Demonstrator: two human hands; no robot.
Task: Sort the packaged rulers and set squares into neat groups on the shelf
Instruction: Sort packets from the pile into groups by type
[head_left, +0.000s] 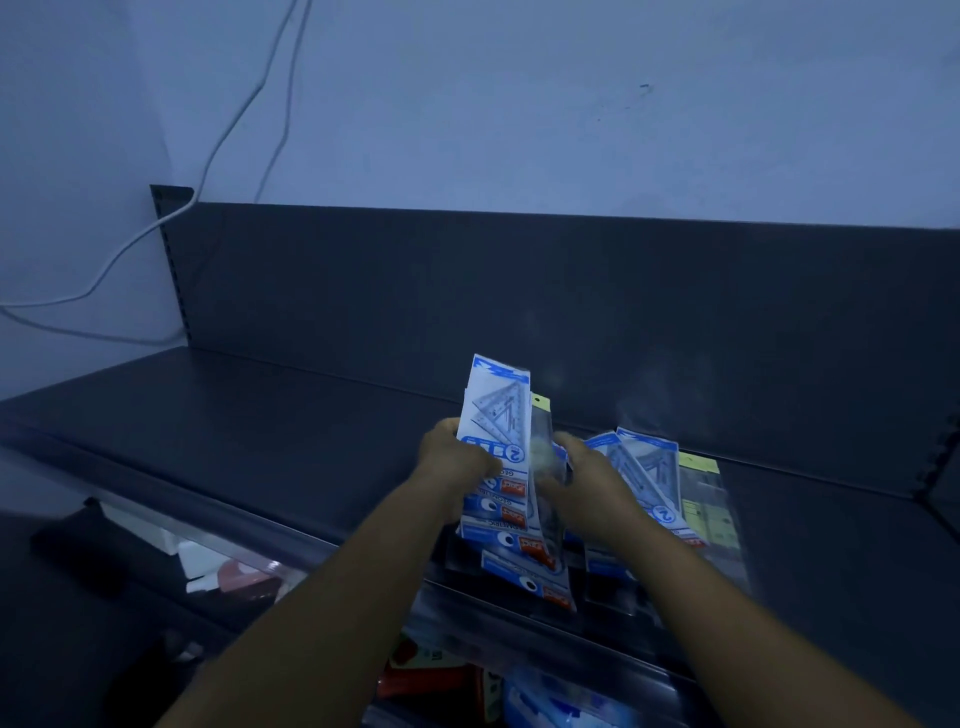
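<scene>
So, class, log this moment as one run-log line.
left hand: holding blue set-square packs upright | right hand: on same bundle | second pile: lying on shelf, right of hands

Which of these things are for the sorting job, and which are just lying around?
For the job:
- blue set square packs gripped in the left hand
- right hand touching the same bundle
- blue packs lying on the shelf
- clear pack with yellow card
- dark shelf

Just lying about:
- white cables on the wall
- goods on the lower shelf
</scene>
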